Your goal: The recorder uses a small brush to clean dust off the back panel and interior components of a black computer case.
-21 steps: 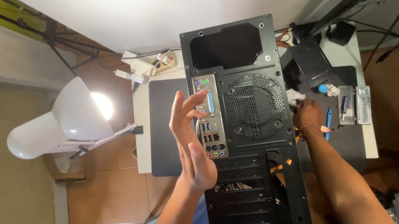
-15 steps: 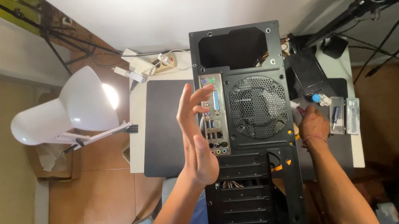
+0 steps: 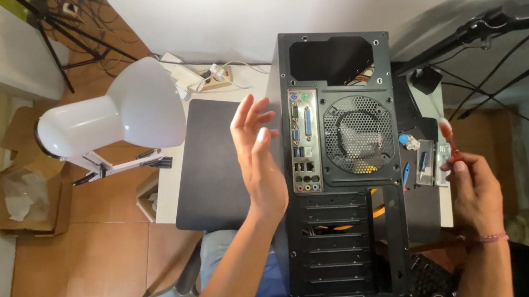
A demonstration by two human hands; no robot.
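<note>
Black metal PC tower case (image 3: 346, 177) stands on the white desk (image 3: 177, 178), rear panel facing up at the camera; left hand (image 3: 259, 160) is spread flat and wide against its left side, holding nothing; right hand (image 3: 474, 187) pinches a slim red-handled screwdriver (image 3: 449, 138) just right of the case, beside 1 white lamp (image 3: 114, 117)

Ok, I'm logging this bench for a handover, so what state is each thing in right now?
Black metal computer case: standing upright, rear panel facing the camera, top power-supply bay empty.
White dome desk lamp: tipped sideways; whether lit, cannot tell.
Left hand: open, fingers spread, beside the case's left edge.
Right hand: closed on a red-handled screwdriver, held upright.
Brown cardboard box: open on the floor.
</note>
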